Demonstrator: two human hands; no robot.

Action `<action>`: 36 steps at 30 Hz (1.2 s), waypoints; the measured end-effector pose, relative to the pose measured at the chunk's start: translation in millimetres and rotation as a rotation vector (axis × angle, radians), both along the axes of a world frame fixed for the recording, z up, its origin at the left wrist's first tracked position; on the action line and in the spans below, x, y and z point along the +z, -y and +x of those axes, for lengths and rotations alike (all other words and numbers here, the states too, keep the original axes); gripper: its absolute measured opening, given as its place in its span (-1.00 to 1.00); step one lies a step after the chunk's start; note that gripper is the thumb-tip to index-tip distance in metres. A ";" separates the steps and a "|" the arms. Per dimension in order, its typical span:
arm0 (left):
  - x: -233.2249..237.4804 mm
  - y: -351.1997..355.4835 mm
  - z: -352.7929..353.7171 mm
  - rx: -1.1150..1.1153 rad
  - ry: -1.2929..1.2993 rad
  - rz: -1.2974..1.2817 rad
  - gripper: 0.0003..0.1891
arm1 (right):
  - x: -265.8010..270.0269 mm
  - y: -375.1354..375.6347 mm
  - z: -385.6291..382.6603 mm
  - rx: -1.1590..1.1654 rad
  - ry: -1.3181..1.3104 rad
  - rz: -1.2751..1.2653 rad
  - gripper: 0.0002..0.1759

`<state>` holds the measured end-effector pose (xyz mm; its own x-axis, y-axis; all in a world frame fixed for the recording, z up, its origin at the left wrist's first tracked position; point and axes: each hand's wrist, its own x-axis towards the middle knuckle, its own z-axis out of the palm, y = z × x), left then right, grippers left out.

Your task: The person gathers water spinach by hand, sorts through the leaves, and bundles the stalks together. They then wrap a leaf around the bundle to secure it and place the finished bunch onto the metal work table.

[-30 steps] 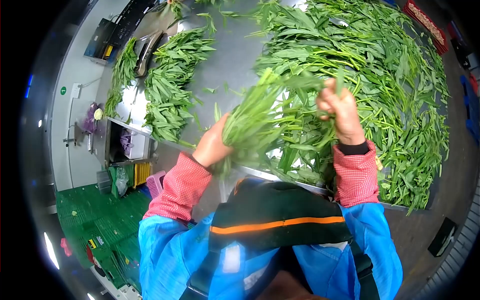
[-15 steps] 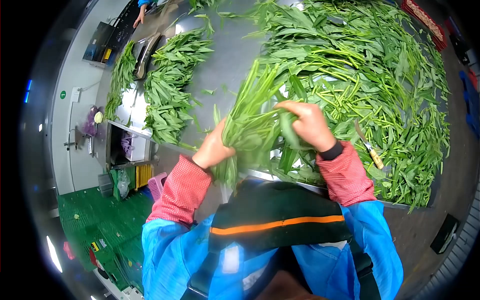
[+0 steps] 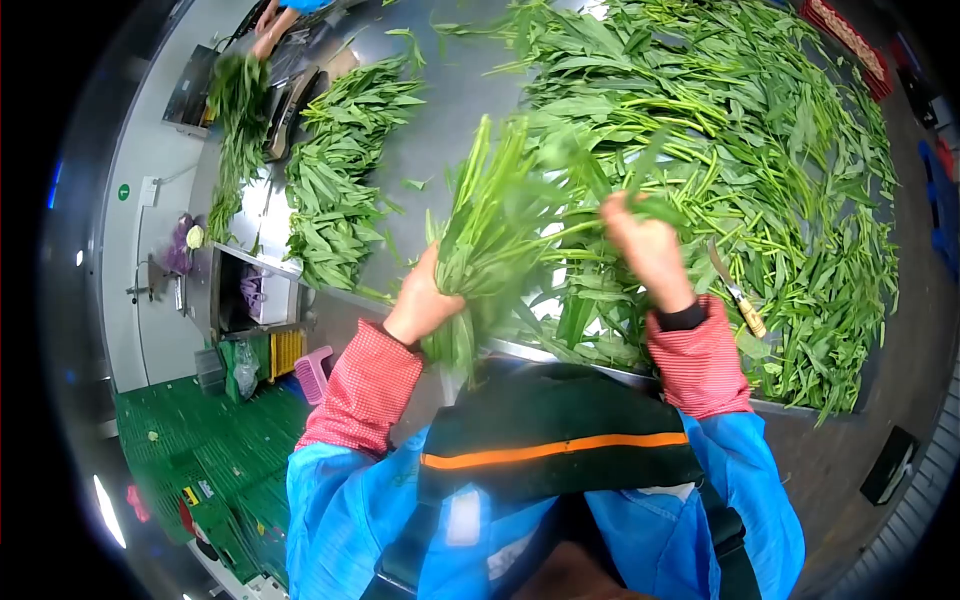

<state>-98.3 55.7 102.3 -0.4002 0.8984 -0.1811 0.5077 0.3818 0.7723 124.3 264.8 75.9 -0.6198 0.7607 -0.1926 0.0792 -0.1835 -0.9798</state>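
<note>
My left hand (image 3: 424, 302) is wrapped round a bunch of water spinach (image 3: 482, 235), its pale stems pointing up and away from me. To the right, my right hand (image 3: 648, 250) is closed on a leafy water spinach stem (image 3: 575, 222) at the side of the bunch; its leaves are blurred by motion. Under and beyond that hand spreads a large heap of loose water spinach (image 3: 690, 120). A knife (image 3: 740, 292) with a curved blade and a light handle lies on the heap, right of my right forearm.
A row of greens (image 3: 345, 170) lies on the metal table (image 3: 440, 130) to the left, beside a dark scale-like device (image 3: 292, 112). At the far left, another person's hands (image 3: 270, 28) hold a hanging bunch. Green crates (image 3: 190, 440) stand lower left; a red crate (image 3: 850, 45) is at the upper right.
My right hand has moved right and slightly away from the bunch, drawing a leafy stem outward. My left hand stays nearly still. The other person has lifted a bunch at the far left.
</note>
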 end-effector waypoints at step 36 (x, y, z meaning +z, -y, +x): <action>4.8 26.7 5.1 0.330 0.763 -0.029 -0.43 | 25.9 -26.7 32.4 -0.184 -0.420 -0.393 -0.72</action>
